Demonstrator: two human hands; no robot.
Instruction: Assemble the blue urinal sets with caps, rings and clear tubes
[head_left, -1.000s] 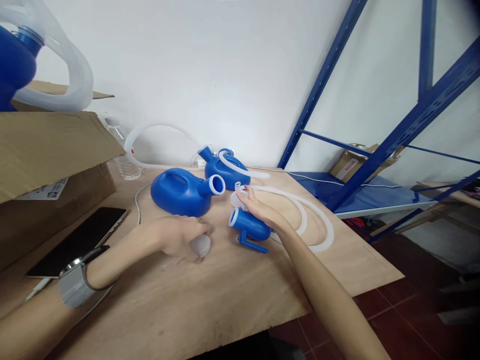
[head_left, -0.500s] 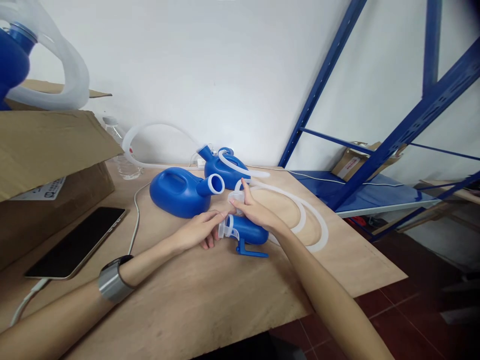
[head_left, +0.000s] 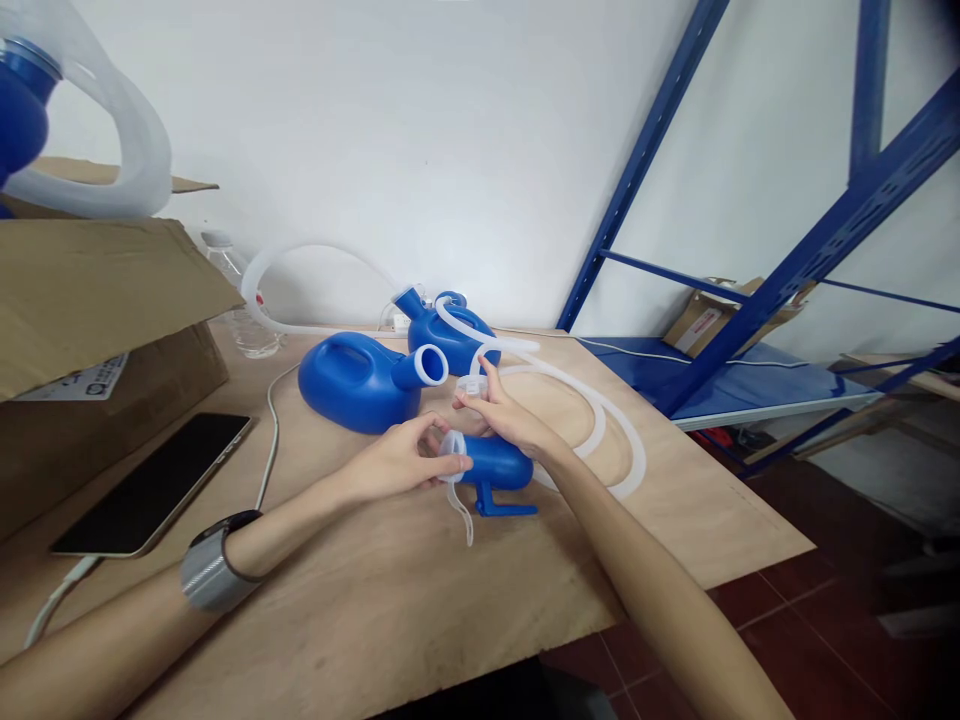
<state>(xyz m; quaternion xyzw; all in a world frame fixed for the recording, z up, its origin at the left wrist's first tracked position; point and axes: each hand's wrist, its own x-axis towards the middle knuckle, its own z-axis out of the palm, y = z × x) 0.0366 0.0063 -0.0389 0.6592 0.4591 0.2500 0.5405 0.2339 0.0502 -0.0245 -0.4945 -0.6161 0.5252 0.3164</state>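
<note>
A blue tube-shaped piece (head_left: 502, 465) with a bent blue handle (head_left: 506, 508) lies on its side on the table. My left hand (head_left: 401, 458) closes thumb and fingers around the translucent lid (head_left: 452, 445) at its left end, and a thin loose strap (head_left: 463, 518) hangs from that lid. Just above, my right hand (head_left: 510, 412) grips a translucent cap (head_left: 471, 384) with a white hose elbow, its palm side close over the blue piece. Behind my hands stands a blue jug-shaped bottle (head_left: 352, 385), its white-rimmed spout uncovered.
A second blue bottle (head_left: 450, 335) with white hose (head_left: 636, 450) stands near the wall. To the left are a phone (head_left: 154, 487), a clear plastic bottle (head_left: 251, 325) and a cardboard box (head_left: 112, 290). A blue metal shelf (head_left: 765, 385) stands to the right.
My left fingers have shifted up around the lid, which now covers the blue piece's end. Its strap has swung down to hang free. My right hand still holds the hose cap.
</note>
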